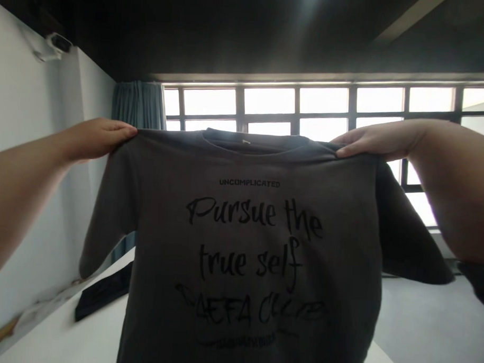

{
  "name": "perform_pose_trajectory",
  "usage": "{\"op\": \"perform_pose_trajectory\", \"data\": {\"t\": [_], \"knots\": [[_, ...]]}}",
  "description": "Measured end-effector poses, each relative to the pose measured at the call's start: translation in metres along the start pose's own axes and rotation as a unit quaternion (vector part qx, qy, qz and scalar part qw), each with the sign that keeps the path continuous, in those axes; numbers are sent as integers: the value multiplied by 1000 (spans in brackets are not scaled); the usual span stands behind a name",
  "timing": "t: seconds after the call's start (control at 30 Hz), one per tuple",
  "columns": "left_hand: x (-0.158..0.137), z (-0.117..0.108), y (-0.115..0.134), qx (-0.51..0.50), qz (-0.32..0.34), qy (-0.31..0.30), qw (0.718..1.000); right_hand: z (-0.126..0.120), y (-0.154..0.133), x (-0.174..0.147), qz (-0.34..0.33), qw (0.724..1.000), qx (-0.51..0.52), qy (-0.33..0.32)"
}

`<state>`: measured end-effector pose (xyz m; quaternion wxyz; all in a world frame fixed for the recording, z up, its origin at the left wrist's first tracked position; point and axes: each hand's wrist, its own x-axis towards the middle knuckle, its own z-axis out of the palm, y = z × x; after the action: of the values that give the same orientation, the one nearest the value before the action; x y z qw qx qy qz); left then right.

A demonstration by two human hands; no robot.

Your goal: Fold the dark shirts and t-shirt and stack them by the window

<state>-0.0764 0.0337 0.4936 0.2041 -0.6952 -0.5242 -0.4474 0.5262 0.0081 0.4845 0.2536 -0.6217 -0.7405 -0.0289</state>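
I see L hand (104, 138) pinched tight on one shoulder of black-lettered dark-grey short-sleeved fabric T-shirt (250, 242) | R hand (372, 142) pinched on other shoulder nr collar | shirt hangs spread, print twd cam, part-hiding flat white worktop (85, 337) | black cloth item (103, 293) on it, L side

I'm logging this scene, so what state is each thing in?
T-shirt: held up, spread, printed front showing
Left hand: pinching one shoulder
Right hand: pinching the other shoulder
Dark cloth: lying on the white table, partly hidden
Curtain: gathered beside the windows
Windows: open or shut unclear
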Motion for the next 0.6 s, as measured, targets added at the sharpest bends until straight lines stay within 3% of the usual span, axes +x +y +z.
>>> {"op": "perform_pose_trajectory", "data": {"t": [0.1, 0.2, 0.3, 0.4, 0.53, 0.6], "knots": [[-4, 2, -1, -108, -19, -79, 991, 3, 5, -1, 49, 997, -50, -12], [-5, 2, -6, -86, -35, -103, 990, 7, 9, -1, 56, 993, -53, -88], [-7, 6, -12, -66, -47, -124, 989, 16, 11, 0, 47, 989, 1, -139], [-15, 13, -15, -113, -62, -152, 980, 33, 13, -1, 27, 985, 96, -138], [-27, 21, -25, -86, -55, -126, 987, 53, 19, -5, -11, 993, 98, -71], [-28, 21, -36, -10, -36, -96, 995, 51, 24, -8, 8, 997, 7, 79]]}}
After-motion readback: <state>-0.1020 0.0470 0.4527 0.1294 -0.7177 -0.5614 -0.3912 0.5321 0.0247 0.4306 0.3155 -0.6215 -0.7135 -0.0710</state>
